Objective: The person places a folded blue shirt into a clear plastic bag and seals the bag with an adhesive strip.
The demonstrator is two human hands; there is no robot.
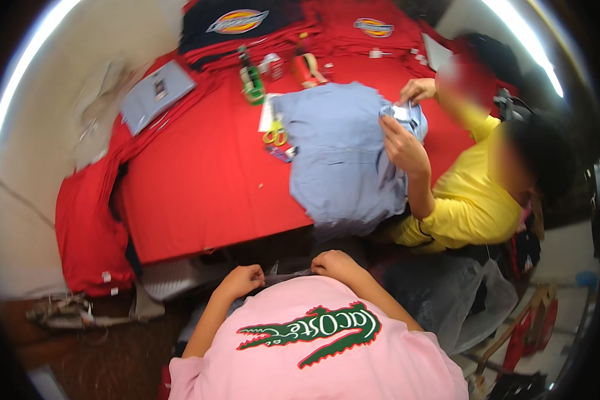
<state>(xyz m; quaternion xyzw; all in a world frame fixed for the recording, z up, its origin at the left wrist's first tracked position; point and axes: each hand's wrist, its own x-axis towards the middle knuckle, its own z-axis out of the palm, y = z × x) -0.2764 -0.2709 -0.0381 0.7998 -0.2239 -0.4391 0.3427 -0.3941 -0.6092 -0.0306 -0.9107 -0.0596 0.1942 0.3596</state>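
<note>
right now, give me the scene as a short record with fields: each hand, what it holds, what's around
left hand: left hand closed on the top edge of the pink shirt
right hand: right hand closed on the same edge, apart from the left
pink shirt: spread out flat, green print facing up
table: red cloth covers it, just beyond the hands
on the table: blue shirt, yellow scissors
other person: yellow sleeve, both hands on the blue shirt

Soft matt red cloth point(200, 187) covers the bench. The blue shirt point(340, 160) looks like thin woven cotton, slightly creased. The scissors point(275, 133) have glossy yellow plastic handles. A clear plastic bag point(447, 293) shines, crinkled.
</note>
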